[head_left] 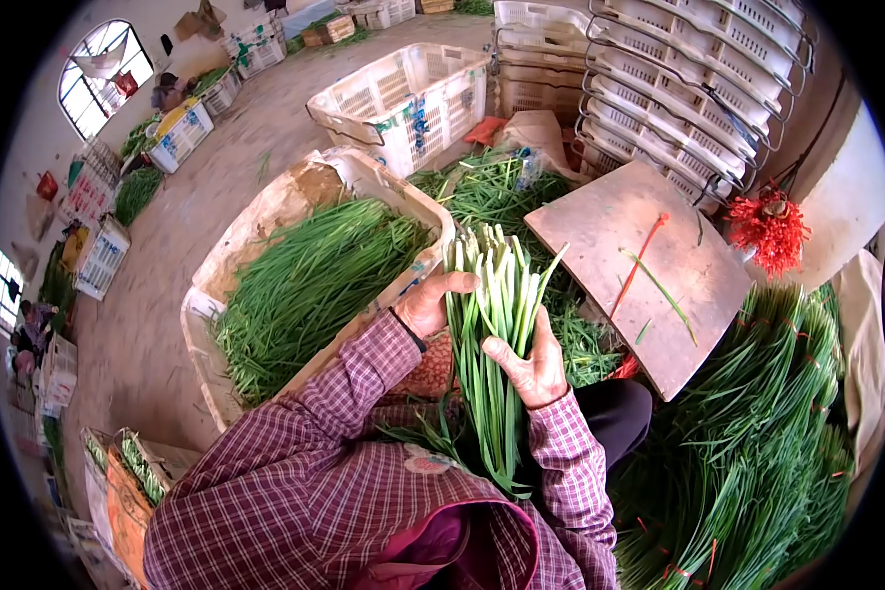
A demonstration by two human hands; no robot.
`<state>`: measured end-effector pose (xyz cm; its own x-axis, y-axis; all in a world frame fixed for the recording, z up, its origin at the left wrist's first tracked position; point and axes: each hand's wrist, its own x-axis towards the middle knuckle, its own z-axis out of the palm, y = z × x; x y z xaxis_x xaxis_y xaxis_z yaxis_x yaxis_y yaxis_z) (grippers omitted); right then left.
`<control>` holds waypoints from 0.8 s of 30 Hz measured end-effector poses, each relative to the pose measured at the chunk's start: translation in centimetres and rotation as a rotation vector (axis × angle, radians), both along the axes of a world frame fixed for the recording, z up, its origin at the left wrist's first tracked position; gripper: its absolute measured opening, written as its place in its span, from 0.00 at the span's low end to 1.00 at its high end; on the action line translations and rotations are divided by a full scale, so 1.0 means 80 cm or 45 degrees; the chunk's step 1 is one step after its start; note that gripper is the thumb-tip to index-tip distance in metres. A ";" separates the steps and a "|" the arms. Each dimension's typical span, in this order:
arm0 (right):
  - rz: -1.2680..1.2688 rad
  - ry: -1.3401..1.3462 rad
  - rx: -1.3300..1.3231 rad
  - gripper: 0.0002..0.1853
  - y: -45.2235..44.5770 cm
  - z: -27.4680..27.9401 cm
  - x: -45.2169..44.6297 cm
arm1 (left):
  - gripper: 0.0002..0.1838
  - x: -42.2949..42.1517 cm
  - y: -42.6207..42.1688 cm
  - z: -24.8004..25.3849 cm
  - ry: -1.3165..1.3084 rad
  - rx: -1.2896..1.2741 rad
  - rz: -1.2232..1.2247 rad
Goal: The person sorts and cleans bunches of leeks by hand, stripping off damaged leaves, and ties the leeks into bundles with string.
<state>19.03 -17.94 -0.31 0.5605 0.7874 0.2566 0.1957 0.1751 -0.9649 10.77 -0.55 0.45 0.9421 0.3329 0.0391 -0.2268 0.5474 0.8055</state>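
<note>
A bunch of garlic chives point(490, 344) stands upright in front of my chest, its pale cut ends up and its green leaves hanging toward my lap. My left hand point(429, 303) is closed on the bunch's left side, thumb across the stems near the top. Lower on the right, my right hand point(534, 362) grips the same bunch with its thumb over the front; its other fingers are partly hidden behind the stems. Just left of my hands, a white crate point(202, 305) holds a heap of loose chives point(315, 280).
A board point(649, 265) with a red tie point(639, 264) and a stray leaf lies at right. Tied chive bundles point(747, 442) are piled beside it. Red ties point(769, 234) hang near stacked crates point(678, 88). Another crate point(403, 103) stands ahead. People sit along the left wall.
</note>
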 end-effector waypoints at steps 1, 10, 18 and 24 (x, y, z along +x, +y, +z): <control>-0.023 0.022 0.027 0.41 -0.001 0.000 0.000 | 0.33 0.000 0.002 -0.003 0.015 0.004 -0.007; -0.299 -0.232 0.051 0.19 0.013 0.009 0.012 | 0.41 0.007 0.011 -0.015 -0.047 -0.019 -0.041; -0.053 -0.206 -0.302 0.23 0.015 0.006 0.017 | 0.52 0.028 0.005 0.004 -0.259 -0.026 -0.444; -0.503 -0.699 -0.269 0.15 -0.007 0.035 0.018 | 0.35 0.022 0.001 0.007 -0.116 -0.046 -0.177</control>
